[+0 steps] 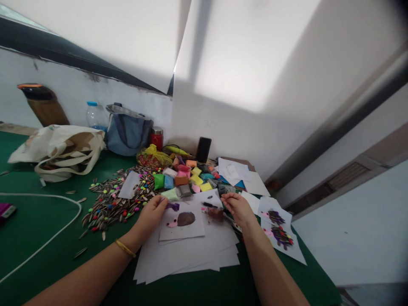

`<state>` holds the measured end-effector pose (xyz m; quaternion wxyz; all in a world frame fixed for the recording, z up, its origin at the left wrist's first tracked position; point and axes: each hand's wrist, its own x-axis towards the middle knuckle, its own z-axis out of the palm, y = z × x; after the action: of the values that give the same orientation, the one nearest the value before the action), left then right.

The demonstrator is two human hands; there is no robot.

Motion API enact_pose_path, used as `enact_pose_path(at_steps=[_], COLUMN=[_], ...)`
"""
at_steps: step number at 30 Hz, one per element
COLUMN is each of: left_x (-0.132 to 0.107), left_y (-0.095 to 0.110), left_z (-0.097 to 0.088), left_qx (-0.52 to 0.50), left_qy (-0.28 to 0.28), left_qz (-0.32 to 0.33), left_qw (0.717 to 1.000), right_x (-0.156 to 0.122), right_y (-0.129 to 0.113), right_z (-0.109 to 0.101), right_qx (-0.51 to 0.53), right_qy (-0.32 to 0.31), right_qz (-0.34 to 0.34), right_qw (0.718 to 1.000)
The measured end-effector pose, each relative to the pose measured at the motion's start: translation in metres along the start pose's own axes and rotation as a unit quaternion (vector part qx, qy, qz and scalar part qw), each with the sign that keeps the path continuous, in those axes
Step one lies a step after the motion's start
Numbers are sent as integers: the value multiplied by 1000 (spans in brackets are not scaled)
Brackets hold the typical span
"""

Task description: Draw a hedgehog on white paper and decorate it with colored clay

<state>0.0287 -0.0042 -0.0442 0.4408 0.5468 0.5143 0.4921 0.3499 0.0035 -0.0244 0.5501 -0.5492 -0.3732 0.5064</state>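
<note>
My left hand [152, 213] is closed in a pinch on a small lump of purple modelling clay [173, 206]; I cannot tell if it is wrapped. Beneath it lies a white card [196, 230] bearing a hedgehog figure [185, 219] with a brown body and pink snout. The card rests on a stack of white paper [191, 259]. To the right, my right hand [237, 207] has thumb and fingertips pressed together, and whatever is between them is too small to make out. Near that hand are a black pen [210, 205] and a brown clay packet [215, 215].
Sunflower seeds [110, 208] mixed with coloured balls are heaped at left. Colourful clay packets [181, 180] lie behind the paper. Finished-looking seed hedgehogs [281, 236] are at right. A blue bag [127, 134], white tote [68, 148], bottles and a phone [203, 149] stand along the wall.
</note>
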Motion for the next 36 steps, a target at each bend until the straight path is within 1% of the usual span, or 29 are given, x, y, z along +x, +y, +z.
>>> enact_pose_path(at_steps=[7,14,19,22,25,27,30,33,36], left_x=[-2,-2,-2,-3,-4,-5,-5,-6,-6], left_y=[7,3,6,9,12,13,14,14,16], left_z=[1,0,0,0,0,0,0,0,0], left_qx=[1,4,2,8,27,39,48,41,39], left_qy=[8,-6,-10,-5,2,4,-1,-4,-11], left_qz=[0,-4,-9,-6,0,4,5,8,11], left_qw=[1000,1000,1000,1000,1000,999,999,999,999], right_x=[7,10,14,17,20,21,20,20,24], right_y=[-2,-4,-2,-1,-2,-5,-7,-9,-10], right_z=[17,32,34,34,35,37,41,46,50], right_qx=[-16,-74,-150,-233,-344,-422,-526,-606,-664], right_qy=[-11,-15,-24,-31,-42,-56,-85,-108,-120], right_qz=[-3,-14,-38,-65,-104,-136,-169,-174,-169], right_qw=[1000,997,988,970,932,895,829,768,719])
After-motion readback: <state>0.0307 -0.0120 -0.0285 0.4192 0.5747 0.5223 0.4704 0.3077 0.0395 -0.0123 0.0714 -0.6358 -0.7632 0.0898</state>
